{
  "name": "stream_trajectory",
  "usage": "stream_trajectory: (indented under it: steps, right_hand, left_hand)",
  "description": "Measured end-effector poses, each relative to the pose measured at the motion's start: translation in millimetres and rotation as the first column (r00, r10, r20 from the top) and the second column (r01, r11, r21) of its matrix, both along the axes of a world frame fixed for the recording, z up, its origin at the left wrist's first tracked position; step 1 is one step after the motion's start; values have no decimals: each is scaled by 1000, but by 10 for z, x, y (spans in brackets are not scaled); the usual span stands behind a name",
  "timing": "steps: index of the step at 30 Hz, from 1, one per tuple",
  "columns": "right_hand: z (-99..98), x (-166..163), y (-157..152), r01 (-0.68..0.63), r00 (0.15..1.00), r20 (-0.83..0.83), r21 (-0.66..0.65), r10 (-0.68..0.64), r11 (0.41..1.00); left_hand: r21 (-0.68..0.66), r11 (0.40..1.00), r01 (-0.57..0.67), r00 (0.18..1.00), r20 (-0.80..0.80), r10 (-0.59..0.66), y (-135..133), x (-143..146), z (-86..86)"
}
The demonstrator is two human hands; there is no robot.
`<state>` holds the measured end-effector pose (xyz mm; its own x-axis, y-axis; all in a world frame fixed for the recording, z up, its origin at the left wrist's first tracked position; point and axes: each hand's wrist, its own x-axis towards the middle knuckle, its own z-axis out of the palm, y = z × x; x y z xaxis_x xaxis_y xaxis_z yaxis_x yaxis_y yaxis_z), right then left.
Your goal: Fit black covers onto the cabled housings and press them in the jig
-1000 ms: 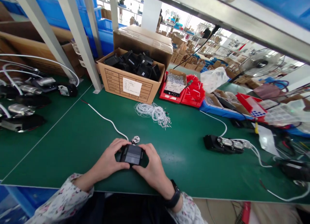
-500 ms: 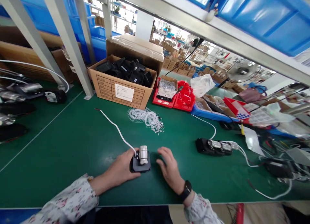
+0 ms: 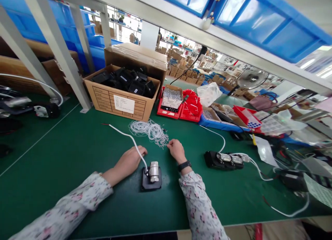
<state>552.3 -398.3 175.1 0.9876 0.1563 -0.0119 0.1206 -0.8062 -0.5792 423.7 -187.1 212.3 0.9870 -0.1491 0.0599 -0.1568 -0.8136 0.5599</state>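
A black square unit with a metal valve body [image 3: 154, 171] on top stands on the green bench in front of me, touched by neither hand. Its white cable [image 3: 131, 137] runs up and left, ending in bare red-tipped wires. Behind that cable, my left hand [image 3: 132, 159] rests low over the bench, fingers loosely bent and nothing visible in them. My right hand [image 3: 176, 150] has its thumb and fingertips pinched at the edge of a pile of small white pieces [image 3: 162, 141]; whatever is between them is too small to make out. Thin clear tubing [image 3: 145, 128] lies coiled beside the pile.
Behind the tubing stands a cardboard box [image 3: 121, 103] of black housings. Red trays [image 3: 191, 106] and a blue tray [image 3: 223, 124] hold small parts. More valve units [image 3: 225, 160] with cables lie to the right, others at far left. A metal shelf frame crosses overhead.
My left hand has let go of the black valve unit and moved up behind its cable. The right hand has reached forward to the white pieces, its fingers closing. The view has shifted slightly.
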Motion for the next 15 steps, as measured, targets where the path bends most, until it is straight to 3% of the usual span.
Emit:
stream_trajectory:
  steps: [4, 7, 15]
  right_hand:
    - [3, -28, -25, -19, 1000, 20, 75, 18, 997]
    - [25, -93, -78, -31, 999, 28, 170, 26, 985]
    - [107, -727, -151, -86, 976, -127, 516, 175, 853]
  left_hand:
    - [40, 999, 15, 999, 52, -17, -259, 519, -96]
    - [76, 997, 18, 999, 48, -21, -344, 744, -160]
    - [160, 987, 28, 998, 47, -36, -332, 773, -222]
